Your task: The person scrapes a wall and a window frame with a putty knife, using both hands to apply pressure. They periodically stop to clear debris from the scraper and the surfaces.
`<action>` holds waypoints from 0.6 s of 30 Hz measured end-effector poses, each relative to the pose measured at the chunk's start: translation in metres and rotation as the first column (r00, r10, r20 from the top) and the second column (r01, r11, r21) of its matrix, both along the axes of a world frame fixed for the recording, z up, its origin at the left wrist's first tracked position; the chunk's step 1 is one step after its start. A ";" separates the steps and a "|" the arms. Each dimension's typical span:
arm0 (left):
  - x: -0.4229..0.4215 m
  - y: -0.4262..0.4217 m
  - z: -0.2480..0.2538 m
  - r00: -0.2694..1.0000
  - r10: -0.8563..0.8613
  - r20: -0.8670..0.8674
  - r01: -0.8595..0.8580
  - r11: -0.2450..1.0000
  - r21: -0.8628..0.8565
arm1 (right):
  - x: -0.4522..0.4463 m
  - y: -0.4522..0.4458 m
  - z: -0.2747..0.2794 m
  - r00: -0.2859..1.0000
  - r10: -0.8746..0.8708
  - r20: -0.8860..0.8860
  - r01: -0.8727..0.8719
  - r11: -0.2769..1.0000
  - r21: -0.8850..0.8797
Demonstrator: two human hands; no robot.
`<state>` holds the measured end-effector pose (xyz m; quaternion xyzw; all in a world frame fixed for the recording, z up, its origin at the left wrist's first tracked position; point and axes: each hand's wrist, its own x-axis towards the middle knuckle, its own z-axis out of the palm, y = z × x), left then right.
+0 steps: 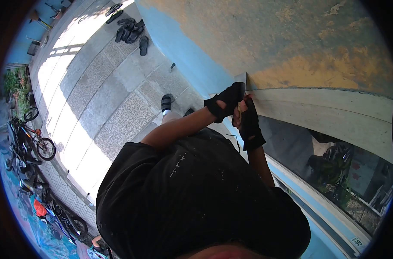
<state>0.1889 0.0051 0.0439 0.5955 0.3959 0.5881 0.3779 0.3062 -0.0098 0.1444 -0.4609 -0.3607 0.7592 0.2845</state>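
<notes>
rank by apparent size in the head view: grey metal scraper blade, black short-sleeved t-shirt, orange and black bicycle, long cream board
1. black short-sleeved t-shirt
2. long cream board
3. orange and black bicycle
4. grey metal scraper blade

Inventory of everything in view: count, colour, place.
Scraper: one, metallic blade, at wall edge
Wall: one, blue with tan patch, upper right
Ledge: one, cream, beneath patch
Window: one, dark, right
Sticker: one, white, lower right
Loose footwear: several, black, upper paving
Paving: one area, grey, left
Plants: uncountable, green, far left
Bicycle: one, black-orange, left
Motorcycles: several, dark, left
Bundle: one, orange-red, lower left
Worn sandals: two, black, centre
Shirt: one, black, bottom
Left hand: one, black-gloved, at scraper
Right hand: one, black-gloved, at scraper
</notes>
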 end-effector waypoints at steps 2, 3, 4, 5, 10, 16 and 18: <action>-0.009 -0.001 0.017 0.936 0.082 -0.344 -0.078 0.997 0.026 | -0.003 0.000 -0.013 0.997 -0.029 0.073 0.027 0.999 0.025; -0.013 -0.001 0.023 0.936 0.081 -0.341 -0.077 0.997 0.024 | -0.006 0.001 -0.019 0.988 -0.058 0.142 0.050 0.997 0.056; -0.017 -0.002 0.028 0.995 -0.050 -0.091 0.031 0.981 -0.194 | -0.012 0.002 -0.019 0.988 -0.056 0.147 0.049 0.997 0.052; -0.017 -0.004 0.029 0.974 -0.125 0.188 0.187 0.910 -0.369 | -0.018 0.003 -0.018 0.958 -0.036 0.285 -0.024 0.979 0.204; -0.010 0.000 0.014 0.726 0.017 0.688 0.410 0.792 -0.452 | -0.018 -0.008 -0.043 0.962 -0.224 0.155 0.199 0.967 0.158; -0.017 0.004 -0.025 0.349 0.060 0.935 0.601 0.752 -0.273 | -0.037 -0.002 -0.029 0.770 -0.137 0.623 -0.336 0.743 0.579; -0.018 0.001 -0.027 0.448 -0.031 0.893 0.534 0.811 -0.240 | -0.020 -0.008 -0.055 0.857 -0.108 0.504 -0.185 0.849 0.495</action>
